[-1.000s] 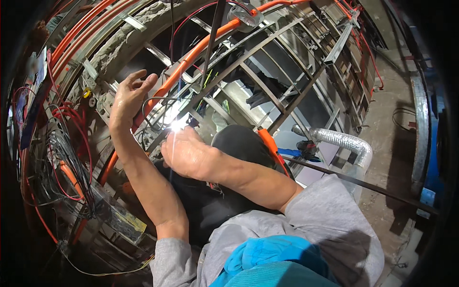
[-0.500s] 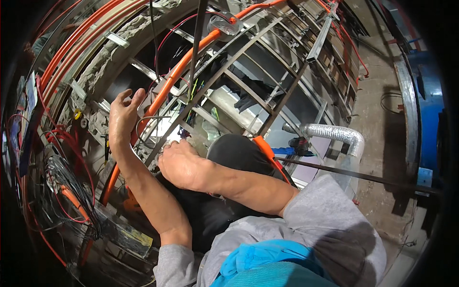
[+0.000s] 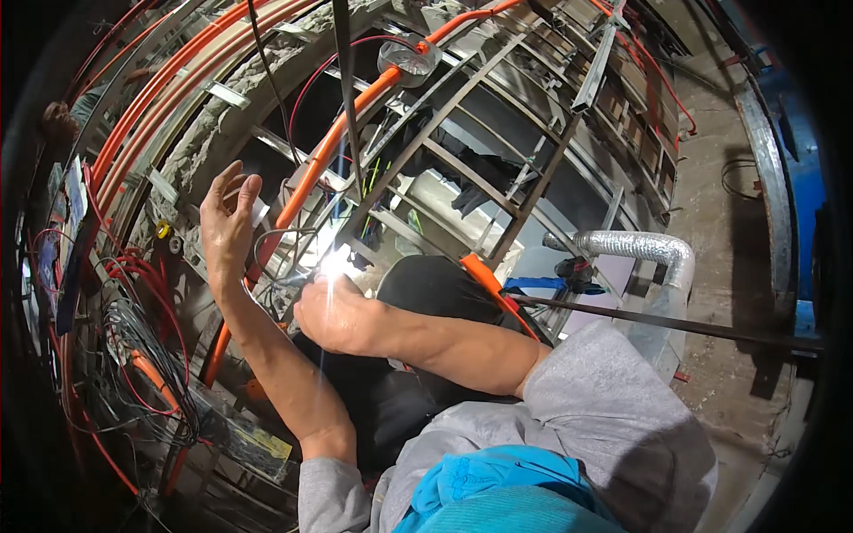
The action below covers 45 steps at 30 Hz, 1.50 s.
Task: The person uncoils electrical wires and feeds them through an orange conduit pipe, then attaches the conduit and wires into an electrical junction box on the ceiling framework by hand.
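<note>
My left hand [image 3: 227, 226] is raised beside the thick orange conduit [image 3: 306, 182], its thumb and fingers apart. A small pale piece [image 3: 259, 212] shows behind its thumb; I cannot tell whether they touch. My right hand [image 3: 339, 315] is closed low over the metal framework, in front of my dark-clothed knee [image 3: 431, 289]. Its fingertips point into a dazzling white light [image 3: 337, 264], and what they hold is hidden by the hand and the glare. A grey cable loop [image 3: 283, 238] lies between my two hands.
A welded metal grid [image 3: 471, 169] stretches ahead to the right. An orange-handled tool [image 3: 484, 277] lies by my knee. Silver flexible duct [image 3: 635, 246] bends at right. Bundled black wires [image 3: 160, 373] and red cables [image 3: 142, 271] hang at left. A blue tank-like object [image 3: 804, 195] stands far right.
The white light at my right fingertips has flared up into a bright, streaked glare. My right hand has hardly moved, and my left hand stays raised. The view has shifted slightly.
</note>
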Tool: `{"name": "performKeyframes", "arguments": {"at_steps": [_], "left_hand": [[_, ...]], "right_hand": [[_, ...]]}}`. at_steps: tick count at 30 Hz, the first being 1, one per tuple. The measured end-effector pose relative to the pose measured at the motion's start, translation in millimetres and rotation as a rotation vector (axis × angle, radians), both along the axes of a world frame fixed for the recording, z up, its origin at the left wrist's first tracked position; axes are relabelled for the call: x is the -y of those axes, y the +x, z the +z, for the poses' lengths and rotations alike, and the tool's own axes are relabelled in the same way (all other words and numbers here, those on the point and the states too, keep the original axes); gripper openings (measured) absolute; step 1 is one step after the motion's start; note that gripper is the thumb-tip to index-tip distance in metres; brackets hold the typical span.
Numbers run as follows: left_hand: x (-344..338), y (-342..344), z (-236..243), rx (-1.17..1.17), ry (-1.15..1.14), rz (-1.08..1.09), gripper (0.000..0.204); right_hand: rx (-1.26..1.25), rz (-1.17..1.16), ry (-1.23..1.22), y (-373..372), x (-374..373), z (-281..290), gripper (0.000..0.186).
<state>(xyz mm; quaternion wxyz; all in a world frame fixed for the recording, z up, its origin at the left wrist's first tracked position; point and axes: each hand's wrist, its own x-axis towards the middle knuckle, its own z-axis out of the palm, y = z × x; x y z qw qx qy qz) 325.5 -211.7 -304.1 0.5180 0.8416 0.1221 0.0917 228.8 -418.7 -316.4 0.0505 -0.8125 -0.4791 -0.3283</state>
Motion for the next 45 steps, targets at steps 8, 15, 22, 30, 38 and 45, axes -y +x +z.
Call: {"name": "performKeyframes", "arguments": {"at_steps": [8, 15, 22, 30, 38, 45], "left_hand": [[2, 6, -8, 0.023, -0.046, 0.001, 0.052], [-11, 21, -39, -0.073, 0.095, 0.005, 0.054], [-24, 22, -64, -0.063, 0.092, 0.031, 0.055], [-24, 24, -73, -0.065, 0.056, 0.074, 0.053], [-11, 24, -66, -0.075, 0.034, 0.098, 0.052], [-20, 20, -72, -0.087, 0.06, 0.092, 0.055]], "right_hand": [[0.061, 0.008, 0.029, 6, 5, -2, 0.01], [-0.021, 0.005, 0.124, 7, 0, -20, 0.012], [-0.74, 0.008, -0.251, 5, -15, -7, 0.021], [-0.506, 0.033, -0.018, 3, -8, -19, 0.019], [-0.311, -0.012, 0.061, 7, -4, -27, 0.012], [-0.095, -0.023, 0.059, 8, 8, -2, 0.011]]}}
